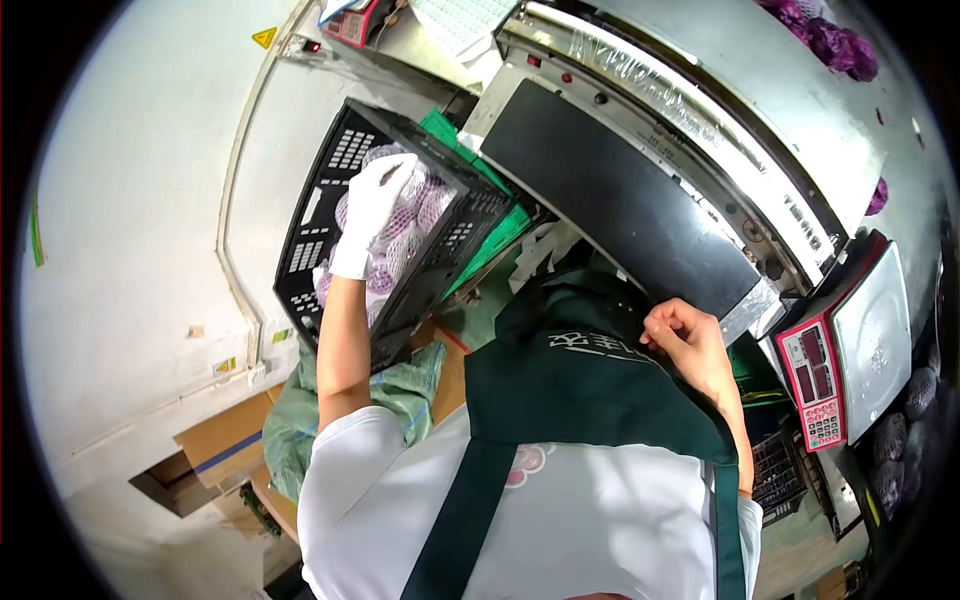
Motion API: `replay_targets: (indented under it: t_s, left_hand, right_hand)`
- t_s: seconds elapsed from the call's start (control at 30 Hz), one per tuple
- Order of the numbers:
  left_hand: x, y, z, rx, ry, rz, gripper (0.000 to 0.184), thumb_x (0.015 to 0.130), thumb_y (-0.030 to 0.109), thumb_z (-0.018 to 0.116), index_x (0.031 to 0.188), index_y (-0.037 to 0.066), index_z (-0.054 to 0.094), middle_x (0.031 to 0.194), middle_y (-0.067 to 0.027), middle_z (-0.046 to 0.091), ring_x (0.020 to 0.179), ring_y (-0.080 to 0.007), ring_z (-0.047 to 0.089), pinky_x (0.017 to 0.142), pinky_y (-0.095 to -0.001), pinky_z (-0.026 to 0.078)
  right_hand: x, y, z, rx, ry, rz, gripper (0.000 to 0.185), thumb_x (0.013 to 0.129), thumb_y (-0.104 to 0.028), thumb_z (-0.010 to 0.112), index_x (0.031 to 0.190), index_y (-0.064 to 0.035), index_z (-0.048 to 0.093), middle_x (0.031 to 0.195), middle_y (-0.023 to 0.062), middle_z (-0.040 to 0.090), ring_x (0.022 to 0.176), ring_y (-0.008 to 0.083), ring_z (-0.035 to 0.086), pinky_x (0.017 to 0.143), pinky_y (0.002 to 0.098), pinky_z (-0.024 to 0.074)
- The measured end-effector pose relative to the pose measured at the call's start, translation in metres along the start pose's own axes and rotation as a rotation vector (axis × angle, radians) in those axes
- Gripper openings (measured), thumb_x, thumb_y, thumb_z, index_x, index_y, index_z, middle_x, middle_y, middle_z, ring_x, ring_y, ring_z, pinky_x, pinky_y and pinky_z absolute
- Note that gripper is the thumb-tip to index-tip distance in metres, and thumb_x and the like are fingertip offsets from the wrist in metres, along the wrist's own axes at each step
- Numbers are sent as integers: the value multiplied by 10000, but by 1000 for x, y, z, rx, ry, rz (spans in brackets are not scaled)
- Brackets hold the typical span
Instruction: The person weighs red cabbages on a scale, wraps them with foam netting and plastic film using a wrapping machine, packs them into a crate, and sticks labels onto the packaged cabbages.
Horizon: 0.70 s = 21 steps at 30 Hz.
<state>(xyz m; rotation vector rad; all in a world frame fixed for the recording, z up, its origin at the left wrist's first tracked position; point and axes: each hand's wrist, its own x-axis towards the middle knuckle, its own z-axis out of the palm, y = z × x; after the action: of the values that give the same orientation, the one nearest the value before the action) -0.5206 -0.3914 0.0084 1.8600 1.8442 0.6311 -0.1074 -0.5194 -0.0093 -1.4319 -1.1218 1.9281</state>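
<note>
My left hand [376, 212], in a white glove, is inside a black plastic crate [312, 205]. It rests on several purple, rounded bundles in white netting [403, 250]; I cannot make out their exact kind. Its fingers are bent, and whatever they may hold is hidden. Bare and loosely curled, my right hand [688, 342] hovers in front of my dark green apron [590, 365], close to the front edge of a wrapping machine [620, 190]. Nothing shows between its fingers.
A green crate [495, 248] sits beside and beneath the black one. To the right stands a red scale [815, 385] with a metal pan. More purple netted goods [840, 50] lie at the top right. A green sack [405, 395] and cardboard [235, 435] are at the lower left.
</note>
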Motion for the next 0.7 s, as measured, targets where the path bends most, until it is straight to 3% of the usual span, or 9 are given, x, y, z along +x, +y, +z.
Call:
replay_targets:
  t_s: [0.17,0.3,0.4,0.47,0.5,0.53,0.57,0.63,0.7]
  left_hand:
    - [68,39,4,-109,-80,155,220,837,117,594,1023,6,635,973,-75,644,891,-120,587,824,-243,443]
    - [141,68,15,-258,-84,304,208,838,97,594,1016,-2,635,979,-66,650,905,-118,590,830,-246,443]
    - [209,85,25,-189,-105,365,217,834,112,602,1020,5,634,988,-66,650,910,-113,590,812,-243,448]
    - [256,99,40,-242,-101,454,249,823,166,612,1016,9,628,960,-87,649,859,-142,602,766,-256,460]
    - [279,109,47,-238,-95,500,263,816,196,617,1004,12,630,935,-101,651,815,-164,613,732,-271,472]
    - [307,112,58,-241,-107,558,292,818,237,608,1019,27,629,938,-111,648,826,-180,614,734,-275,470]
    - [331,120,68,-181,-128,491,300,809,239,593,1029,38,626,951,-136,642,848,-236,618,750,-312,472]
    - [383,129,92,72,-92,577,303,803,235,574,1029,39,622,1001,-157,626,877,-290,608,776,-351,469]
    - [430,133,114,105,-119,569,289,814,207,523,1044,52,604,1015,-159,613,916,-314,593,810,-376,459]
  right_hand:
    - [-3,-16,4,-131,224,-116,165,832,-153,638,842,7,599,665,41,621,643,79,589,587,223,459]
    - [5,-17,11,-146,248,-131,170,838,-166,634,821,-1,600,661,34,622,618,61,564,572,226,453]
    - [7,-25,12,-137,250,-125,146,844,-137,622,823,5,595,697,23,617,643,55,547,593,216,448]
    - [2,-45,9,-121,277,-92,108,853,-83,596,814,17,587,726,23,612,663,58,534,613,200,439]
    - [2,-46,5,-59,323,-138,172,843,-160,626,837,10,604,701,20,626,632,51,538,588,207,443]
    - [1,-56,1,-34,365,-125,170,843,-152,625,836,16,603,706,22,627,636,51,539,592,203,443]
    - [-2,-68,-1,-5,403,-109,168,844,-145,623,835,21,601,712,24,628,640,51,539,596,200,442]
    - [-5,-83,-10,4,438,-114,160,844,-129,620,839,29,598,721,28,629,635,53,538,587,200,441]
    - [-8,-89,-25,-91,453,-157,170,838,-158,637,835,11,620,707,28,624,613,52,534,554,203,440]
